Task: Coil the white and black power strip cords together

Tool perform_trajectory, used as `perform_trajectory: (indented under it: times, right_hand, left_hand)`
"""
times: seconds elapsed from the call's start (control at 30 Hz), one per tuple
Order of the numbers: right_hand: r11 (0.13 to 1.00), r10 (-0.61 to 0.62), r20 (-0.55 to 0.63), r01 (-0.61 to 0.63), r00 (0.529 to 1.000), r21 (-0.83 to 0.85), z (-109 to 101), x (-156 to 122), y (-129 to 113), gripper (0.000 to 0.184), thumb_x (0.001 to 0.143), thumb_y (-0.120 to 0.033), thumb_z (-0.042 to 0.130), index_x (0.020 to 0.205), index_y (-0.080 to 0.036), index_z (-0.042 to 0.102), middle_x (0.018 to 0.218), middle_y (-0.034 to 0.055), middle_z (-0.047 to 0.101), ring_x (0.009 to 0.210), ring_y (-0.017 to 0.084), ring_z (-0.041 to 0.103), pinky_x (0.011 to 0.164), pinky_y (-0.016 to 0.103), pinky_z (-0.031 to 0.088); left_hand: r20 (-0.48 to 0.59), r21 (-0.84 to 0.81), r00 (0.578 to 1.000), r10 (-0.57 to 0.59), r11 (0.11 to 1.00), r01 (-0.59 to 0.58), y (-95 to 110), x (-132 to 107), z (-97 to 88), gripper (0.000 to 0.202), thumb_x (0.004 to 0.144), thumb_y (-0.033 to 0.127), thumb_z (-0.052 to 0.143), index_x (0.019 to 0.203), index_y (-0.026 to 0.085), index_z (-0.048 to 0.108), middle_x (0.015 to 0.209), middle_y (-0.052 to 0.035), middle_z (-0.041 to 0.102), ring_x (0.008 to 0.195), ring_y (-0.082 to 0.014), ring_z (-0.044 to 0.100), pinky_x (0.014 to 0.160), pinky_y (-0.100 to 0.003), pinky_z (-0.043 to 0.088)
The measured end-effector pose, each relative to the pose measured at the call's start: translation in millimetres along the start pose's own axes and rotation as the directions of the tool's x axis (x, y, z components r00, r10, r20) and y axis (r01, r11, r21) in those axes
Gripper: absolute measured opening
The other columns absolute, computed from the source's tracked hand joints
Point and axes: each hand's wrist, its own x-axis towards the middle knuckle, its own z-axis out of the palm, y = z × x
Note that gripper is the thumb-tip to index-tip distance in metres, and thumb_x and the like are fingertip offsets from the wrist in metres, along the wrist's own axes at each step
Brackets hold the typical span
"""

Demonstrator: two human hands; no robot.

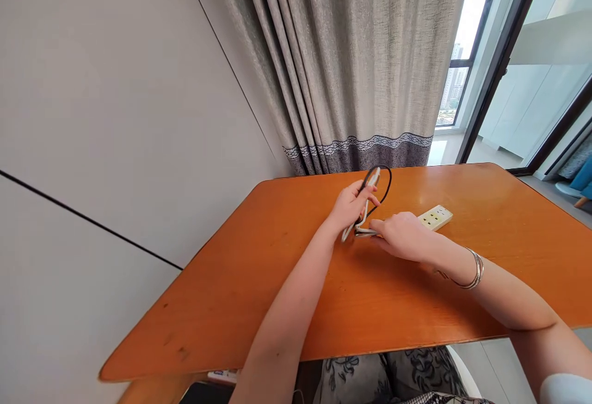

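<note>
Looped white and black cables are bunched between my two hands, above the wooden table. My left hand is closed around the upper part of the bundle, with a black loop standing out past the fingers. Lower down and to the right, my right hand pinches the white strands of the same bundle. Just beyond the right hand lies a white power strip with several sockets, its near end hidden behind that hand. The cable ends are too small to make out.
The orange-brown wooden table has a wall along its left and a grey curtain behind. Glass doors stand at the back right. Under the front edge, a dark flat object shows at lower left.
</note>
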Motion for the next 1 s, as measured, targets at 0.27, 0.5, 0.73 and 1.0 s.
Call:
perform_trajectory:
  times: [0.27, 0.5, 0.73, 1.0]
  right_hand:
    - [0.977, 0.152, -0.32, -0.094, 0.935, 0.19, -3.2, 31.2, 38.1, 0.026, 0.097, -0.043, 0.056, 0.112, -0.023, 0.06, 0.095, 0.0047, 0.077, 0.079, 0.02, 0.071, 0.06, 0.025, 0.035]
    - [0.972, 0.171, -0.428, -0.081, 0.888, 0.221, 11.9, 39.9, 46.5, 0.032, 0.095, -0.036, 0.056, 0.124, -0.023, 0.055, 0.094, 0.0043, 0.074, 0.08, 0.02, 0.069, 0.064, 0.026, 0.042]
    - [0.986, 0.145, -0.487, -0.087, 0.861, 0.139, 9.1, 30.1, 46.5, 0.06, 0.088, -0.017, 0.054, 0.146, -0.029, 0.048, 0.149, 0.0094, 0.05, 0.095, 0.02, 0.069, 0.07, 0.029, 0.052]
    - [0.991, 0.122, -0.237, -0.106, 0.964, 0.08, 6.1, 31.0, 46.8, 0.027, 0.1, -0.031, 0.045, 0.12, -0.025, 0.063, 0.114, 0.0068, 0.073, 0.085, 0.018, 0.068, 0.06, 0.024, 0.04]
  left_hand:
    - [0.048, 0.278, 0.994, 0.098, 0.954, -0.108, 27.0, -18.4, -22.3, 0.047, 0.091, 0.057, 0.049, 0.093, 0.015, 0.071, 0.079, -0.0037, 0.068, 0.073, -0.0173, 0.06, 0.066, -0.027, 0.046]
    - [0.122, 0.511, 0.99, 0.068, 0.851, -0.121, 44.2, -30.2, -25.9, 0.02, 0.083, 0.022, 0.058, 0.101, 0.018, 0.068, 0.084, -0.002, 0.068, 0.072, -0.0157, 0.058, 0.068, -0.025, 0.045]
    - [0.224, 0.603, 0.973, 0.064, 0.775, -0.19, 51.6, -35.6, -23.1, 0.014, 0.08, 0.011, 0.051, 0.083, 0.02, 0.061, 0.072, 0.0024, 0.064, 0.061, -0.0126, 0.053, 0.061, -0.025, 0.038]
    - [0.197, 0.743, 0.98, 0.027, 0.648, -0.168, 42.9, -30.8, -20.6, 0.012, 0.082, 0.016, 0.056, 0.087, 0.02, 0.065, 0.082, -0.0022, 0.066, 0.072, -0.0177, 0.059, 0.065, -0.029, 0.04]
